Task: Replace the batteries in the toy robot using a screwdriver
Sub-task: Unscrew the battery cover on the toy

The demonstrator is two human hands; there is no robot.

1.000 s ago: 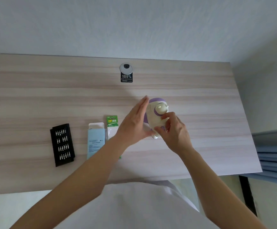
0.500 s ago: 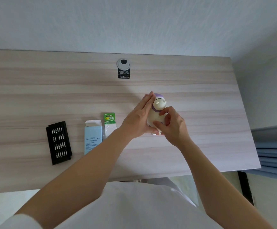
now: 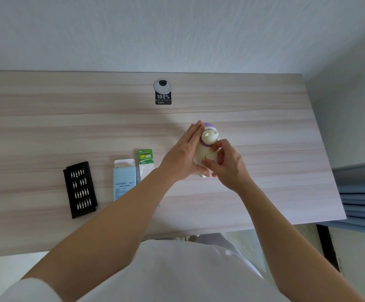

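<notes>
1. The toy robot (image 3: 207, 147), cream with a purple band and cap, is right of the table's middle, held between both hands, purple head pointing away from the person. Whether its lower end touches the wood I can't tell.
2. The left hand (image 3: 182, 156) is flat against the toy's left side, fingers straight and together, tips up by the purple cap. Its thumb runs along the lower end, and whether it hooks round I can't tell.
3. The right hand (image 3: 228, 165) is curled in tight, fingers bent, with thumb and forefinger pinching at a small panel on the toy's lower body.
4. Just left of the left wrist there's a green battery pack (image 3: 146, 161) lying flat, partly behind the forearm.
5. Beside that is a light-blue box (image 3: 123, 180) with its top flap open.
6. Further left sits a black case of screwdriver bits (image 3: 80, 189), rows of silver tips showing.
7. At the back of the wooden table (image 3: 46, 127) there's a round grey cable cap (image 3: 162, 85), with a black "100%" sticker (image 3: 163, 98) just below it.
8. On the far right, past the table's edge, are blue folds of fabric (image 3: 362, 192).
</notes>
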